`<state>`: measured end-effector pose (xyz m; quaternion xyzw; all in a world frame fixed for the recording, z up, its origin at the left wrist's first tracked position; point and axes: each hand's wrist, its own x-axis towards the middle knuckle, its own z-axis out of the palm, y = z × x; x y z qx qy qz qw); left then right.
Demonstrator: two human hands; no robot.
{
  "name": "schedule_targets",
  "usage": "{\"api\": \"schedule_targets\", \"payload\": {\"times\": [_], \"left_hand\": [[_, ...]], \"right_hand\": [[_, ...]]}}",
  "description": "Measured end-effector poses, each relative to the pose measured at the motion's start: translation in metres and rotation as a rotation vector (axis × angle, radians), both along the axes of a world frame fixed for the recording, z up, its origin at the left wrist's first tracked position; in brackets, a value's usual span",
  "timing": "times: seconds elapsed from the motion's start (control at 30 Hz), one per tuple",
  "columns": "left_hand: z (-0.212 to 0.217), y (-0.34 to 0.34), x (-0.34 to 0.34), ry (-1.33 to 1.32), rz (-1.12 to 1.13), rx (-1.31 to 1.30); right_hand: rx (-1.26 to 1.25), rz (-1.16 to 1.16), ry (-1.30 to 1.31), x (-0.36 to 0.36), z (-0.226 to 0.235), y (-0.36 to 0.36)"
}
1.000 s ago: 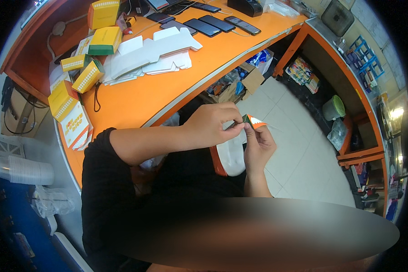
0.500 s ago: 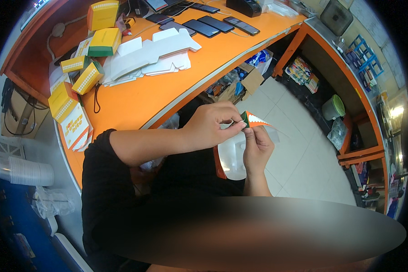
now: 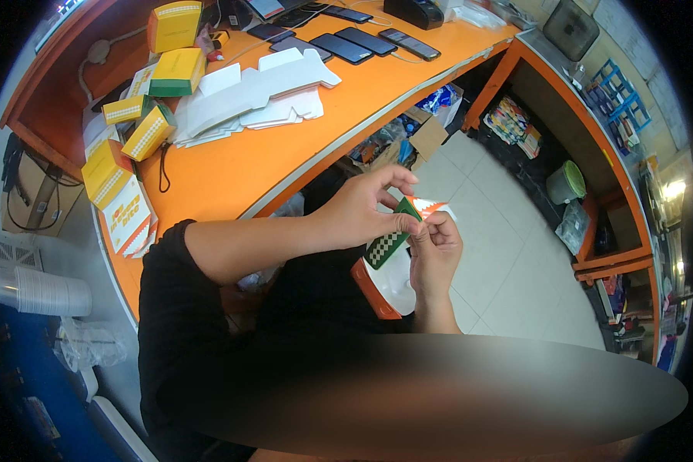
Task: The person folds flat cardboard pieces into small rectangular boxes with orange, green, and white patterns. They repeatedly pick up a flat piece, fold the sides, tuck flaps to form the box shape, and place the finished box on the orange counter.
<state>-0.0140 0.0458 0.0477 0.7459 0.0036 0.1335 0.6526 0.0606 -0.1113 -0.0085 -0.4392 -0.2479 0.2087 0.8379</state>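
My left hand [image 3: 366, 208] and my right hand [image 3: 435, 250] hold a flat, unfolded cardboard carton blank [image 3: 386, 266] between them, below the edge of the orange desk [image 3: 239, 165]. The blank is white inside, with orange edges and a green checkered flap. My left fingers pinch the green flap at its top. Against that same flap, my right fingers are curled. The blank's lower part hangs over my lap.
On the desk lie a pile of white flat carton blanks [image 3: 246, 96], several folded yellow-and-green boxes [image 3: 150, 131] and several dark phones [image 3: 354, 42]. Under the desk sit boxes and bags [image 3: 423, 135]. A green bucket [image 3: 566, 181] stands by orange shelving on the right.
The carton blank has been turned and lifted slightly. Its green checkered flap now shows between my fingers. Both hands stay close together at the same spot.
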Motion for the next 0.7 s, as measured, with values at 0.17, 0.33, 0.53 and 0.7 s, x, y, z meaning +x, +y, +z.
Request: {"api": "schedule_targets", "payload": {"times": [0.17,0.33,0.53,0.7], "left_hand": [[0.005,0.002,-0.002,0.104,-0.073,0.116],[0.012,0.001,-0.007,0.015,-0.029,0.307],[0.01,-0.007,-0.011,-0.102,-0.107,0.43],[0.012,-0.003,-0.009,-0.104,-0.207,0.459]], "right_hand": [[0.004,0.176,0.104,0.002,-0.002,-0.003],[-0.035,0.206,0.015,0.005,-0.001,-0.006],[-0.085,0.265,-0.018,0.006,-0.008,-0.01],[-0.005,0.389,0.079,0.02,-0.015,-0.017]]}}
